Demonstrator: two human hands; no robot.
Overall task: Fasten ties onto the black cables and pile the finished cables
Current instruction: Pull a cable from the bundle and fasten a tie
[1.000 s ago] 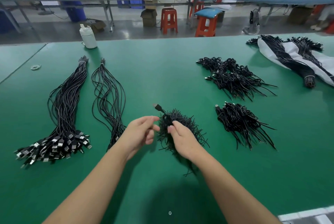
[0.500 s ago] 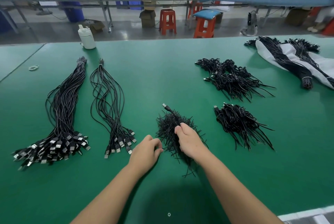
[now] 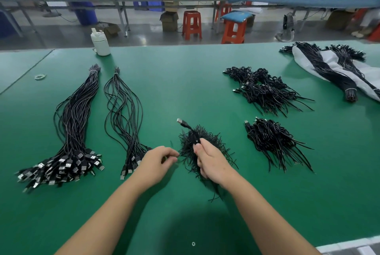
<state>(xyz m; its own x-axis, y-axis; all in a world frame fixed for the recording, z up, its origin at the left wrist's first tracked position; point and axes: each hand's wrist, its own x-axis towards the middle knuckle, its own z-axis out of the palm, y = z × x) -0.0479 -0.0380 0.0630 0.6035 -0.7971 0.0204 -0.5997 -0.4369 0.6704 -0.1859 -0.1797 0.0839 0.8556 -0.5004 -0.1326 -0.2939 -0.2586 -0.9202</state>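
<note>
Near the lower centre of the frame, the right hand [image 3: 213,164] gripped a folded black cable [image 3: 193,135] between thumb and curled fingers, its USB plug [image 3: 181,121] sticking up toward the upper left. Directly beneath that hand lay a loose heap of black ties [image 3: 205,143] on the green table [image 3: 164,90]. The left hand [image 3: 156,162], just left of the heap, pinched the end of a single tie [image 3: 178,156] between thumb and fingertips, the other fingers curled in.

At the left of the frame lay two long bundles of untied cables: a thick one [image 3: 72,131] with its plugs fanned out toward the lower left, and a thinner one [image 3: 125,118] just beside it, whose plugs ended close to the left wrist. To the right of centre sat two piles of finished cables, the nearer [image 3: 271,141] below the farther [image 3: 265,90]. In the upper right, more bundled cables [image 3: 329,73] rested on a white bag [image 3: 337,63]. A white bottle [image 3: 100,43] stood at the table's far edge, upper left.
</note>
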